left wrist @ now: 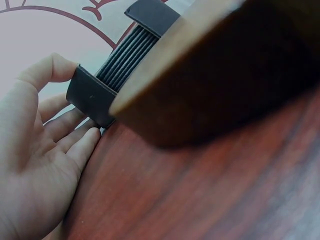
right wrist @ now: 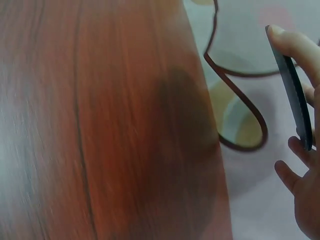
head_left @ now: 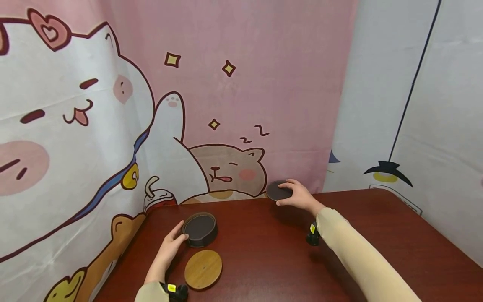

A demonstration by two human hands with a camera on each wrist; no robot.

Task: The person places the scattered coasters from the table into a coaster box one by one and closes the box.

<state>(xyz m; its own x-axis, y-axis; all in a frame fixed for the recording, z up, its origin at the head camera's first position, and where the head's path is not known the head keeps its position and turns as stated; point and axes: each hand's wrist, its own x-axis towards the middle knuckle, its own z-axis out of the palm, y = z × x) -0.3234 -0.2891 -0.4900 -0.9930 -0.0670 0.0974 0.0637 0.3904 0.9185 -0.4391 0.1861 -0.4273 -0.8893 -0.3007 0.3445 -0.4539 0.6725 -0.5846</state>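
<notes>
At the table's left, a round black coaster holder (head_left: 201, 230) contains dark coasters; the left wrist view shows their stacked edges (left wrist: 127, 57) through a gap in its side. My left hand (head_left: 170, 246) holds the holder by its left side, thumb at the rim and fingers against the wall. A round wooden disc (head_left: 203, 269) lies just in front of the holder, large and blurred in the left wrist view. Over the far table edge, my right hand (head_left: 299, 196) pinches a thin, round black coaster (head_left: 278, 191) by its rim, raised and tilted.
The dark red wooden table (head_left: 260, 251) ends at the back against a pink and white cartoon curtain (head_left: 245, 96). Curtain cloth also hangs on the left and right. A small black wrist camera (head_left: 312, 235) hangs below the right sleeve.
</notes>
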